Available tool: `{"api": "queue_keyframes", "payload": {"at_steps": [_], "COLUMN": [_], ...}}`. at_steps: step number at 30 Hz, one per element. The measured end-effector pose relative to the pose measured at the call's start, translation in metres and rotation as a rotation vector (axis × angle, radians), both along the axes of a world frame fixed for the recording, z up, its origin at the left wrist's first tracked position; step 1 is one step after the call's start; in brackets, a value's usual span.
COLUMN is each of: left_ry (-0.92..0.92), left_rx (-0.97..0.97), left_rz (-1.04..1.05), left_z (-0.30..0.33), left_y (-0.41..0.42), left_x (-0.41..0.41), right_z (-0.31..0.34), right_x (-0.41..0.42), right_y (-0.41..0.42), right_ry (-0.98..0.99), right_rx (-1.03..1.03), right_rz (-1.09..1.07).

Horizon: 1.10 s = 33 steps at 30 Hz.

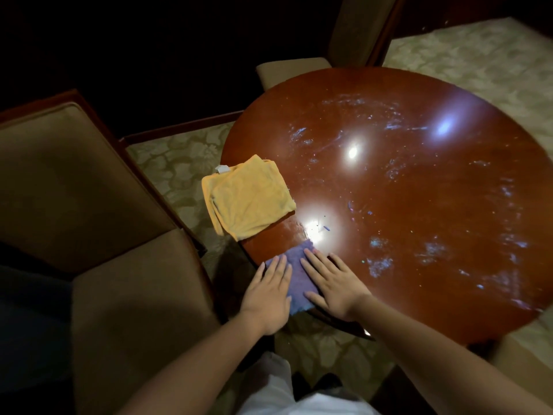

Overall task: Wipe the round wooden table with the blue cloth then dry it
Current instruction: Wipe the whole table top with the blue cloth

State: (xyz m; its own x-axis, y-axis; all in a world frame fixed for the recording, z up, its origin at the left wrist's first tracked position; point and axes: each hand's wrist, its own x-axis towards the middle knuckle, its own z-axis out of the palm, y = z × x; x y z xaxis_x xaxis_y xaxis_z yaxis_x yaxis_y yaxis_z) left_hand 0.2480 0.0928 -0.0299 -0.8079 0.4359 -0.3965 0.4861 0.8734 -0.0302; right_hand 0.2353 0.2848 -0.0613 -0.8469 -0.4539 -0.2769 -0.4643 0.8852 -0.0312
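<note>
The round wooden table (419, 187) is glossy red-brown, with wet streaks and droplets across its top. The blue cloth (297, 274) lies flat at the table's near left edge. My left hand (267, 292) presses on the cloth's left side with straight fingers. My right hand (333, 283) lies flat on its right side, fingers straight, partly on the bare wood. A folded yellow cloth (248, 196) rests on the table's left edge, hanging partly over it, apart from both hands.
A brown upholstered armchair (98, 223) stands close on the left of the table. Another chair (291, 70) is pushed in at the far side. Patterned carpet (176, 163) covers the floor around. The room beyond is dark.
</note>
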Motion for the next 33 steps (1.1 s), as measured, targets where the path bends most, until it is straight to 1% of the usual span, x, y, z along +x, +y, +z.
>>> {"api": "queue_keyframes", "payload": {"at_steps": [5, 9, 11, 14, 16, 18, 24, 29, 30, 33], "left_ry": [-0.030, -0.063, -0.094, -0.089, -0.068, -0.073, -0.020, -0.018, -0.014, 0.009], "left_rx": [-0.037, -0.062, -0.068, -0.093, -0.097, -0.082, -0.092, -0.114, -0.110, -0.108], "left_rz": [-0.109, -0.133, -0.113, -0.149, -0.225, -0.243, -0.200, -0.330, -0.349, -0.386], "left_z": [0.001, 0.005, 0.009, 0.011, 0.008, 0.005, 0.005, 0.007, 0.007, 0.006], "left_y": [0.003, 0.011, 0.016, 0.019, 0.018, 0.018, 0.027, 0.031, 0.030, 0.029], "left_x": [0.002, -0.010, -0.024, -0.027, -0.015, -0.004, -0.012, -0.003, -0.004, -0.022], "right_z": [-0.011, -0.008, -0.006, -0.003, -0.007, -0.009, -0.003, -0.012, -0.010, 0.001], "right_x": [0.025, 0.021, 0.012, 0.020, 0.036, 0.048, 0.039, 0.068, 0.069, 0.054], "right_y": [0.003, 0.012, 0.015, 0.018, 0.023, 0.026, 0.026, 0.023, 0.024, 0.022], "right_ry": [-0.052, 0.047, 0.094, 0.085, -0.026, -0.092, -0.111, -0.187, -0.178, -0.068], "right_rx": [0.007, 0.009, 0.019, -0.002, -0.017, -0.027, 0.000, 0.000, -0.012, -0.009], "right_rz": [-0.038, -0.070, -0.036, -0.053, -0.112, -0.141, -0.169, -0.248, -0.268, -0.329]}}
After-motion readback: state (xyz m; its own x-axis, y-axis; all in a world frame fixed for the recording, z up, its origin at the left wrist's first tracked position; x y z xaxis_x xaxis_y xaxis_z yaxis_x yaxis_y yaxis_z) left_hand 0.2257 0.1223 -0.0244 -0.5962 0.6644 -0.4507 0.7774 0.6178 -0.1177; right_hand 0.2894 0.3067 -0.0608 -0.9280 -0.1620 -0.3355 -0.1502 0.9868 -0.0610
